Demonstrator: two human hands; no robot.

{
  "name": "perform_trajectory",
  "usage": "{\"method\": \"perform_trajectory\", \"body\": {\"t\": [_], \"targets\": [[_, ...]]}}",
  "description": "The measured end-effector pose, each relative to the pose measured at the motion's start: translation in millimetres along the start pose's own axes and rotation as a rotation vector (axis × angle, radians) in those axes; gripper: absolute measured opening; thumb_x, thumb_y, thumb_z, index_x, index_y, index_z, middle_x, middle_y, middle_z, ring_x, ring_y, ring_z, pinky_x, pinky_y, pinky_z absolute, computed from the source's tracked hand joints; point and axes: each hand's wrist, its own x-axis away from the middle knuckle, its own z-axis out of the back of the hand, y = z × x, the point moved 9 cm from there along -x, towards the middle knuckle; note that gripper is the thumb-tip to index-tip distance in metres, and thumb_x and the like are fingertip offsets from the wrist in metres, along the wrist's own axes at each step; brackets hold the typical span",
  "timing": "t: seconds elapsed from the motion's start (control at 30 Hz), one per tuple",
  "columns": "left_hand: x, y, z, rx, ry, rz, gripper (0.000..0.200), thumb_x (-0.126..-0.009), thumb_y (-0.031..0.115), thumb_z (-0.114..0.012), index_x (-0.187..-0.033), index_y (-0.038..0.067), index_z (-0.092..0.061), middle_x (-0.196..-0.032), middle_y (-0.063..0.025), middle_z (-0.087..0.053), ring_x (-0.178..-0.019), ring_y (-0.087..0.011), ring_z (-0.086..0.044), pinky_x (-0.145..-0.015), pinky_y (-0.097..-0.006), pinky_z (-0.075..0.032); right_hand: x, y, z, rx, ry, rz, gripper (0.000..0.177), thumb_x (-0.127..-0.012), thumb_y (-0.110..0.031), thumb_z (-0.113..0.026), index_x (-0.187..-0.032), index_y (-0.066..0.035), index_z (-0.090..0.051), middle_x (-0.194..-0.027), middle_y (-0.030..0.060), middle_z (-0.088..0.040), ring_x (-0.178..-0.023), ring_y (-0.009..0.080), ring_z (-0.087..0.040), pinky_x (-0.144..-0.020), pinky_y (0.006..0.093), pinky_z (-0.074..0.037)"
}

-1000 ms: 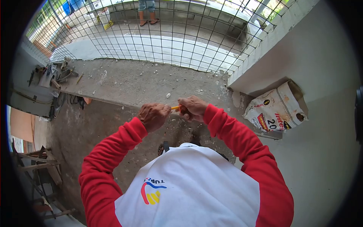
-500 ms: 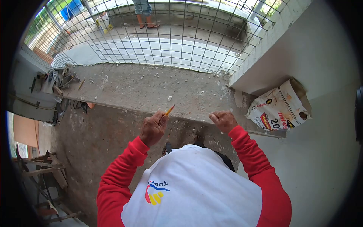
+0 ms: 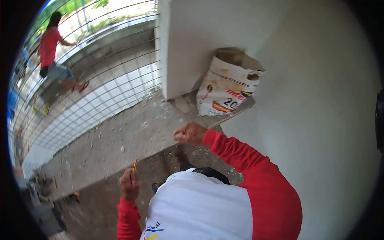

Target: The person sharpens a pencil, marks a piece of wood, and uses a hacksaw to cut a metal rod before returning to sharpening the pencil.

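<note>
My left hand (image 3: 129, 185) is closed around a yellow pencil (image 3: 135, 165), whose reddish tip points up past the fingers. It is just in front of the concrete ledge (image 3: 108, 154). My right hand (image 3: 189, 133) is curled at the ledge's front edge, below a white paper sack (image 3: 228, 86); whatever its fingers may hold is hidden. The sack stands open-topped on the ledge's right end, against the wall. A small white lump (image 3: 122, 149) lies on the ledge between the hands, among scattered crumbs.
Wire mesh (image 3: 108, 86) rises behind the ledge. Beyond it, a person in a red shirt (image 3: 49, 46) stands on the left. A white wall (image 3: 304, 120) fills the right side. Blurred clutter (image 3: 42, 200) sits at the ledge's left end.
The view has turned to the right, so the sack appears nearer the middle. More of the person beyond the mesh shows. The pencil remains in my left hand, and my right hand is still curled.
</note>
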Motion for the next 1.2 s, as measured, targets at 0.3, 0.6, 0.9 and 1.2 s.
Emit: {"method": "perform_trajectory", "body": {"t": [0.3, 0.6, 0.9, 1.2], "targets": [[10, -5, -63, 0.181, -0.292, 0.171, 0.020, -0.091, 0.015, -0.053, -0.078, 0.001, -0.059, -0.059, -0.0085, -0.057, -0.054, -0.0170, -0.057, -0.052, -0.0319, -0.044, 50, 48, 348, 0.525, 0.949, -0.154, 0.018, -0.081, -0.014, -0.062, -0.099, -0.008, -0.063, -0.088, 0.0127, -0.067, -0.079, 0.0275, -0.066, -0.071, 0.0358, -0.052], [0, -8, -75, 0.087, -0.314, 0.224, 0.021, -0.086, 0.022, -0.058, -0.085, 0.001, -0.063, -0.074, -0.0190, -0.063, -0.069, -0.0352, -0.063, -0.061, -0.0406, -0.049, -5, 171, 306, 0.873, 0.003, -0.311, 0.022, -0.080, -0.014, -0.057, -0.098, -0.008, -0.068, -0.096, 0.0191, -0.066, -0.092, 0.0370, -0.062, -0.080, 0.0414, -0.050], [81, -77, -20, 0.147, -0.075, 0.485, 0.022, -0.086, 0.021, -0.057, -0.089, 0.000, -0.063, -0.071, -0.0161, -0.063, -0.062, -0.0255, -0.062, -0.059, -0.0365, -0.048, -11, -134, 299, 0.903, 0.517, -0.093, 0.015, -0.080, -0.013, -0.060, -0.074, 0.000, -0.066, -0.081, 0.0178, -0.068, -0.073, 0.0312, -0.067, -0.066, 0.0358, -0.053], [208, -120, 96, 0.775, 0.444, 0.464, 0.020, -0.096, 0.018, -0.045, -0.086, 0.004, -0.056, -0.064, -0.0041, -0.052, -0.052, -0.0124, -0.050, -0.049, -0.0280, -0.041, -37, -260, -203, -0.310, -0.965, 0.045, 0.025, -0.076, -0.008, -0.069, -0.100, -0.003, -0.067, -0.095, 0.0157, -0.069, -0.089, 0.0257, -0.067, -0.079, 0.0318, -0.053]]}}
